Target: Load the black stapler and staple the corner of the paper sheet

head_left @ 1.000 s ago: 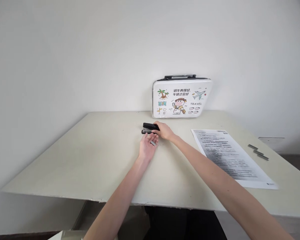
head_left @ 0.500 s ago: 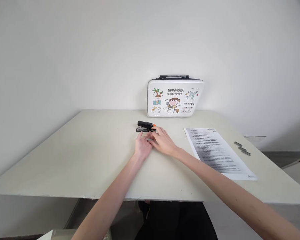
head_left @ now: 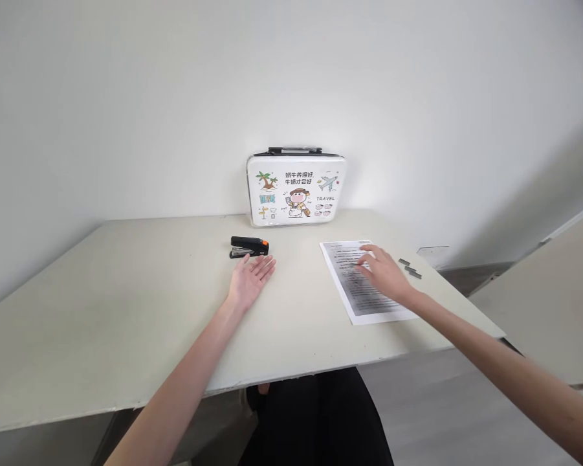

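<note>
My left hand [head_left: 249,280] rests palm up with its fingers spread, holding nothing. Right behind its fingertips lies a black stapler [head_left: 249,246] with an orange patch at its right end and a gap between its top arm and base. Above the printed sheet [head_left: 363,319] is my right hand [head_left: 384,273], thumb and fingers pinched on a small grey staple strip [head_left: 354,264]; most of that strip is hidden by the fingers. Three more grey staple strips [head_left: 410,269] lie to the right of the sheet.
A white case [head_left: 296,194] with cartoon prints and a dark handle stands against the wall at the back of the table [head_left: 140,310]. The table's front edge runs just before my legs. A pale panel [head_left: 548,304] stands beyond its right side.
My right hand has left my left hand and moved right, over the sheet, with the staple strip. My left hand has opened out flatter beside the stapler. The view has turned right.
</note>
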Demonstrator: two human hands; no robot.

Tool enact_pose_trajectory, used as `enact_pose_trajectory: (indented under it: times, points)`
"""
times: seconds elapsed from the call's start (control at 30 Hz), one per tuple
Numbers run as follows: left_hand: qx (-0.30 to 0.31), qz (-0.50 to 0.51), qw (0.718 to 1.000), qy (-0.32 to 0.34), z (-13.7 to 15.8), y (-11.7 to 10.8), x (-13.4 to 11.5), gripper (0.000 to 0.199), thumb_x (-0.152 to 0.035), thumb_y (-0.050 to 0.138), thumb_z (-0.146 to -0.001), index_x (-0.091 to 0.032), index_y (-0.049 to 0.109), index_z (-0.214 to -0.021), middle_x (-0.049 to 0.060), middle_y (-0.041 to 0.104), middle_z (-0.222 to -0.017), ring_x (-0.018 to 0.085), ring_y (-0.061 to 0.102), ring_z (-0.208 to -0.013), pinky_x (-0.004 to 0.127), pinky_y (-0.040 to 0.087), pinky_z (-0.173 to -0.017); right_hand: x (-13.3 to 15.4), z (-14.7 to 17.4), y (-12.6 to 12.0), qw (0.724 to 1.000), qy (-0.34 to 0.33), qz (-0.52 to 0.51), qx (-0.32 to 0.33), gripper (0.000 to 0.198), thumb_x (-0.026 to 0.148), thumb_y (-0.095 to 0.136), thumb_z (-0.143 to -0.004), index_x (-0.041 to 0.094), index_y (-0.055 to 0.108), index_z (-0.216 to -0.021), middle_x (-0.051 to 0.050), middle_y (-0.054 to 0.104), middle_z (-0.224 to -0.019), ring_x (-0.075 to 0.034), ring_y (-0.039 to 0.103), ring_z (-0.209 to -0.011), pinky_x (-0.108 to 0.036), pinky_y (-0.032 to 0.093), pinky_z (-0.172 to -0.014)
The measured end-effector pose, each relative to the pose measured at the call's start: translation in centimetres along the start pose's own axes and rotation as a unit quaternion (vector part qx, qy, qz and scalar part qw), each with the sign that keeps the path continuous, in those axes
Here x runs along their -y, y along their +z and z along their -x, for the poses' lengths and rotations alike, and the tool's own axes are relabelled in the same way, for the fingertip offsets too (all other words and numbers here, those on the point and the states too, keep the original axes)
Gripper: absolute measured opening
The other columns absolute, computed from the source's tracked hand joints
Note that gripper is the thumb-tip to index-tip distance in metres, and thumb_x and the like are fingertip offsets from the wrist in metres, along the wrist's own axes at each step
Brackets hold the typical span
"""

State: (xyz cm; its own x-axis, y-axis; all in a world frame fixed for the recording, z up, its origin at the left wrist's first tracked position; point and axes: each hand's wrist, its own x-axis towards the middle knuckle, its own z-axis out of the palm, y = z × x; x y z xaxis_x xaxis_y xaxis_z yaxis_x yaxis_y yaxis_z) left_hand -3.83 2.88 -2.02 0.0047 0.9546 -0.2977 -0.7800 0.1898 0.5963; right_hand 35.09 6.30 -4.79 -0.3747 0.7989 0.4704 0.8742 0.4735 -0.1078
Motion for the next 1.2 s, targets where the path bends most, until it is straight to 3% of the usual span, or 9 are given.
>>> enact_pose_trajectory:
  times: [0.13, 0.2, 0.3, 0.47, 0.63, 0.8, 0.97, 1.2]
  points:
    - [-0.015, -0.007, 1.0, -0.003, 0.0, 0.2, -0.2, 0.026, -0.034, 0.054, -0.103, -0.012, 0.068, -0.104, 0.018, 0.074, -0.113, 0.026, 0.074, -0.106, 0.036, 0.058, -0.094, -7.7, 3.5, -1.5, 0.99, 0.109, 0.083, 0.022, 0.031, 0.041, 0.05, -0.101, 0.018, 0.07, -0.098, -0.018, 0.059, -0.138, -0.036, 0.06, -0.119, -0.053, 0.049, -0.101]
    - [-0.018, -0.009, 1.0, -0.004, 0.1, 0.2, -0.3, 0.025, -0.033, 0.054, -0.103, -0.013, 0.069, -0.102, 0.015, 0.074, -0.105, 0.023, 0.074, -0.097, 0.034, 0.059, -0.089, -9.6, 4.7, -1.7, 0.983, 0.148, 0.105, 0.028, 0.029, 0.039, 0.051, -0.099, 0.017, 0.071, -0.098, -0.018, 0.059, -0.138, -0.035, 0.06, -0.119, -0.05, 0.048, -0.099]
    - [-0.006, -0.01, 1.0, -0.002, 0.2, 0.2, -0.4, 0.023, -0.031, 0.055, -0.102, -0.013, 0.069, -0.1, 0.013, 0.072, -0.095, 0.021, 0.072, -0.085, 0.032, 0.059, -0.081, -10.2, 5.7, -1.5, 0.972, 0.183, 0.14, 0.042, 0.03, 0.037, 0.05, -0.097, 0.016, 0.072, -0.097, -0.019, 0.059, -0.139, -0.035, 0.06, -0.119, -0.05, 0.047, -0.099]
    - [0.001, -0.004, 1.0, 0.004, 0.1, 0.0, -0.5, 0.021, -0.03, 0.058, -0.1, -0.013, 0.069, -0.098, 0.01, 0.068, -0.086, 0.018, 0.067, -0.075, 0.031, 0.058, -0.073, -7.8, 6.4, -1.5, 0.966, 0.213, 0.147, 0.017, 0.032, 0.037, 0.051, -0.096, 0.014, 0.071, -0.108, -0.02, 0.06, -0.139, -0.039, 0.058, -0.123, -0.054, 0.046, -0.101]
    - [-0.002, -0.004, 1.0, 0.002, 0.2, 0.2, -0.6, 0.019, -0.029, 0.057, -0.1, -0.014, 0.069, -0.097, 0.009, 0.066, -0.084, 0.018, 0.065, -0.073, 0.031, 0.058, -0.071, -2.4, 8.4, -2.3, 0.985, 0.171, -0.022, -0.019, 0.036, 0.046, 0.047, -0.102, 0.021, 0.065, -0.121, -0.014, 0.064, -0.138, -0.034, 0.059, -0.129, -0.05, 0.05, -0.105]
    - [-0.003, -0.007, 1.0, 0.005, 0.1, 0.1, -0.7, 0.016, -0.026, 0.06, -0.098, -0.013, 0.069, -0.095, 0.009, 0.065, -0.084, 0.017, 0.064, -0.072, 0.03, 0.058, -0.07, 2.6, 10.3, -2.2, 0.984, 0.134, -0.107, 0.044, 0.052, 0.056, 0.039, -0.107, 0.025, 0.054, -0.146, -0.01, 0.049, -0.161, -0.03, 0.041, -0.152, -0.051, 0.041, -0.121]
    - [-0.002, -0.013, 1.0, 0.011, 0.0, -0.1, -0.8, 0.013, -0.024, 0.061, -0.097, -0.013, 0.069, -0.096, 0.008, 0.065, -0.084, 0.017, 0.064, -0.072, 0.03, 0.057, -0.07, 3.4, 10.5, -1.3, 0.983, 0.143, -0.082, 0.086, 0.062, 0.059, 0.035, -0.107, 0.022, 0.047, -0.156, -0.007, 0.036, -0.169, -0.029, 0.027, -0.159, -0.054, 0.026, -0.13]
    - [-0.003, -0.019, 1.0, 0.015, 0.2, 0.1, -1.0, 0.012, -0.023, 0.061, -0.097, -0.013, 0.069, -0.097, 0.008, 0.065, -0.083, 0.016, 0.064, -0.071, 0.029, 0.057, -0.069, 3.3, 10.4, -1.1, 0.985, 0.14, -0.061, 0.082, 0.06, 0.057, 0.034, -0.108, 0.023, 0.05, -0.155, -0.006, 0.038, -0.168, -0.028, 0.029, -0.159, -0.052, 0.027, -0.131]
